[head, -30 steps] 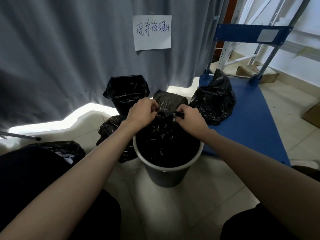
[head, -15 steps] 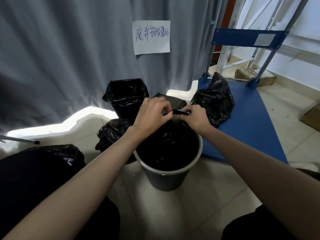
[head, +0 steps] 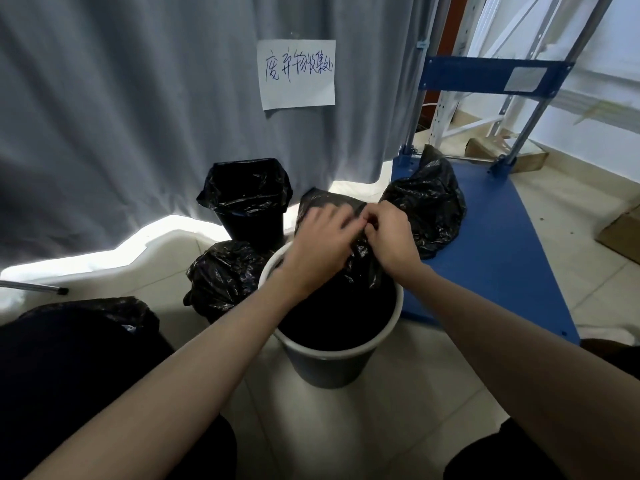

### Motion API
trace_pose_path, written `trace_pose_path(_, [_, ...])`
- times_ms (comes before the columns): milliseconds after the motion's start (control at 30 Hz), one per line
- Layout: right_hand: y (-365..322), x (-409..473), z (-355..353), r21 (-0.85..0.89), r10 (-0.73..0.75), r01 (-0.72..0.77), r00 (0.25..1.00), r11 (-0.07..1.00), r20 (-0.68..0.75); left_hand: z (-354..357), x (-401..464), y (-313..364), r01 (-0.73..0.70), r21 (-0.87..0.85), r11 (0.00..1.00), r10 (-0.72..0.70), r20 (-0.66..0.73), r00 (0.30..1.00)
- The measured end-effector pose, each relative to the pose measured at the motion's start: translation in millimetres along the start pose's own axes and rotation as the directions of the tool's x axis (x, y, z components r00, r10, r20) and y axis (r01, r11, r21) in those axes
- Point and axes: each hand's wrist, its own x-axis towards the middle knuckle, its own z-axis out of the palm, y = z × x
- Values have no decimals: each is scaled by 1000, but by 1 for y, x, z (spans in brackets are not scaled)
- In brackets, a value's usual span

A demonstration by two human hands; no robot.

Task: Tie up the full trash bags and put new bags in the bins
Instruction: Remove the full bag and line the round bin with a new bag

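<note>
Now hands (head: 356,233) seemingly closer together.

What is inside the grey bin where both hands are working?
A black trash bag fills the grey bin. The left hand and right hand gather its top. The bag covers its contents, so they cannot be seen.

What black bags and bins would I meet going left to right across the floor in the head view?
Bag at the knee → tied bag on the floor → lined black bin → grey bin being tied → bag on the blue cart.
</note>
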Motion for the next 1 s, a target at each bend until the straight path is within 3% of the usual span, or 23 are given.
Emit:
trace_pose_path(67, [1,4,1,-56,22,-20,999,998,26,12,-6,11,-103,-6,995,104,34,994])
trace_pose_path(200, [7,9,5,-153,76,-70,997,986,32,28,-14,-3,62,149,987,-113,359,927])
trace_pose_path(400, [18,15,21,-365,37,28,985,931,169,28,-15,-28,140,356,924,-295,430,853])
trace_pose_path(500, [18,16,29,-426,152,-26,952,904,266,28,-16,-41,200,380,903,-376,475,796])
trace_pose_path(600, [20,14,31,-501,316,-100,874,860,369,28,-23,-51,244,396,885,-442,554,705])
trace_pose_path(700, [25,15,27,-497,443,-214,799,841,406,26,-28,-62,346,405,846,-532,603,594])
trace_pose_path(767, [26,14,24,-495,471,-253,793,831,386,23,-30,-67,420,384,822,-568,607,556])
trace_pose_path(800, [26,13,24,-496,453,-247,819,833,353,22,-30,-67,433,371,822,-568,592,571])
trace_pose_path(867, [24,8,24,-491,338,-187,910,851,240,20,-29,-64,418,322,849,-528,517,674])
trace_pose_path(933, [20,4,23,-497,156,-65,977,865,144,16,-25,-56,344,209,915,-403,443,801])
trace_pose_path(1000, [14,1,18,-473,-7,85,986,877,165,8,-21,-48,245,20,969,-228,445,866])
